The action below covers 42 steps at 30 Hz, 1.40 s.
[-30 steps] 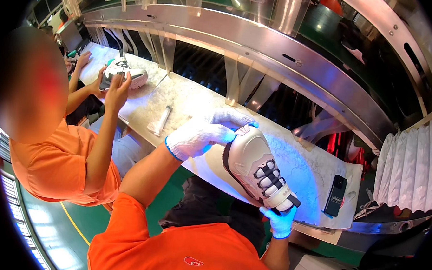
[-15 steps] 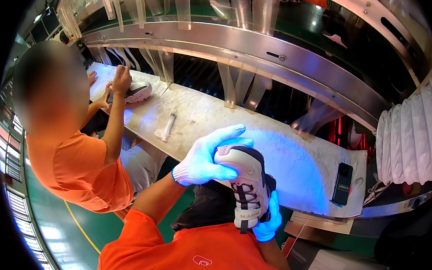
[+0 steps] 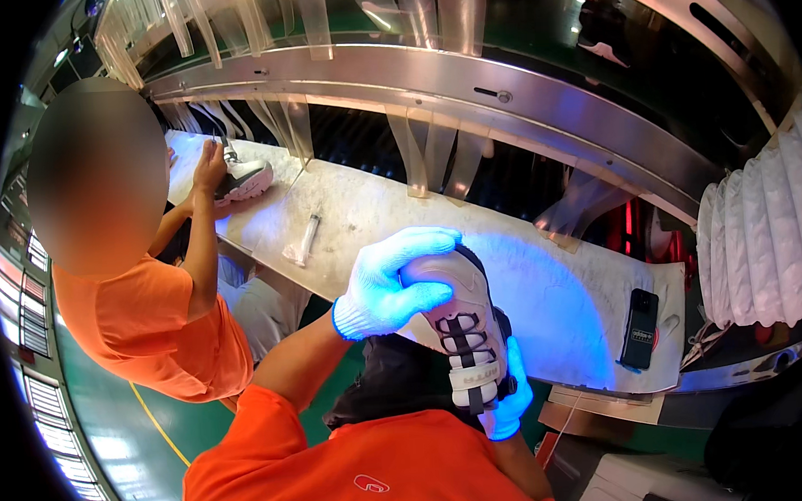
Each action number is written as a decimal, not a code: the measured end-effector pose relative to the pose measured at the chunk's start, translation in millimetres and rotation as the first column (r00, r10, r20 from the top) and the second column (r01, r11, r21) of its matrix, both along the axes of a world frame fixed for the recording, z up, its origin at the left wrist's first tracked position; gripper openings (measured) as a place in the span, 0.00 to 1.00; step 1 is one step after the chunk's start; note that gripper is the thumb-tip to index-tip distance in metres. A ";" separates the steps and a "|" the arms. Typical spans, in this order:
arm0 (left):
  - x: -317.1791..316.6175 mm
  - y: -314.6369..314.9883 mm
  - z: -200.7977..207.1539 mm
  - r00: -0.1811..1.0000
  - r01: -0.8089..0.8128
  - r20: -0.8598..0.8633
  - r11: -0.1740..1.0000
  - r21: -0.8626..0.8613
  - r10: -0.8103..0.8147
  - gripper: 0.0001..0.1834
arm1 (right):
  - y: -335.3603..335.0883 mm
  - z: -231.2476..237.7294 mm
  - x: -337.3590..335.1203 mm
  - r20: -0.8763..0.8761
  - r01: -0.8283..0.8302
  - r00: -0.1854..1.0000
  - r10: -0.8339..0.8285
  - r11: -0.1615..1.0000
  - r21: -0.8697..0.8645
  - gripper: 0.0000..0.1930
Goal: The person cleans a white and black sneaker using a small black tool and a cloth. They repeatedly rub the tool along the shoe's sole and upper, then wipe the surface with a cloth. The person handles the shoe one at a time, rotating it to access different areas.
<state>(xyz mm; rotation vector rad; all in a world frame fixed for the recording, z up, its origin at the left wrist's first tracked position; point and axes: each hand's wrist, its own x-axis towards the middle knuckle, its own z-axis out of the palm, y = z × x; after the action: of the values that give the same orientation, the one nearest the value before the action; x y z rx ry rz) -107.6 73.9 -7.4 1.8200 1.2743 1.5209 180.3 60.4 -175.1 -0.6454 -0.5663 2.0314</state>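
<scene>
A pale sneaker (image 3: 467, 333) with dark laces and a dark sole edge is held up over the near edge of the bench, its toe pointing away from me. My left hand (image 3: 392, 282), in a white glove lit blue, closes over the toe, with the thumb on the upper and the fingers curled across the tip. At the heel end, my right hand (image 3: 512, 402), gloved too, grips the sneaker from its right side; the shoe hides some of those fingers. Blue light falls on the bench top (image 3: 547, 307) just behind the sneaker.
To the left, a co-worker in orange handles another sneaker (image 3: 246, 181) on the same bench. A syringe-like tube (image 3: 308, 239) lies between us. At the right are a black phone (image 3: 638, 330) and a white ribbed duct (image 3: 758, 235). A metal conveyor frame (image 3: 466, 91) with clear strips runs behind.
My left hand has shifted its hold, its fingers now curling further over the toe. The sneaker has tilted slightly. The co-worker's hand has moved on the other sneaker.
</scene>
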 end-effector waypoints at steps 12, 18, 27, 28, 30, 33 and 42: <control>-17.4 31.7 -58.9 0.740 -0.265 0.530 0.904 -0.334 0.413 0.38 | 86.8 82.4 62.4 0.542 -0.111 0.840 -0.031 0.967 0.228 0.42; -40.1 13.0 -130.7 0.695 -0.380 0.394 0.772 -0.509 0.602 0.30 | 86.4 84.2 40.0 0.590 0.000 0.784 -0.194 0.950 0.312 0.31; -29.9 -7.1 -72.2 0.835 -0.508 -0.416 0.794 -0.333 0.360 0.47 | 146.7 93.4 -24.6 0.688 -0.240 0.721 0.076 0.960 0.145 0.15; -31.6 -2.1 -64.0 0.855 -0.447 -0.436 0.823 -0.351 0.279 0.52 | 149.4 86.8 -23.4 0.659 -0.212 0.750 0.051 0.963 0.167 0.15; -36.7 16.3 -46.0 0.757 -0.426 -0.632 0.857 -0.288 0.164 0.55 | 159.4 73.2 -24.8 0.604 -0.179 0.797 0.012 0.959 0.218 0.14; -16.1 46.9 -12.9 0.655 -0.453 -0.756 0.800 -0.394 -0.001 0.59 | 156.5 48.9 -5.0 0.564 0.041 0.799 -0.206 0.956 0.292 0.12; -56.3 93.9 -29.9 0.897 -0.232 -0.432 0.731 -0.642 -0.094 0.59 | 108.7 40.2 21.4 0.714 -0.193 0.602 -0.357 0.803 0.564 0.14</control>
<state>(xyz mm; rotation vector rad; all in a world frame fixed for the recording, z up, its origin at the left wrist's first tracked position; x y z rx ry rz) -163.8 167.8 -37.3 1.6297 1.8228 0.4998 201.7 169.1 -135.0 -1.1525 -1.6063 1.2180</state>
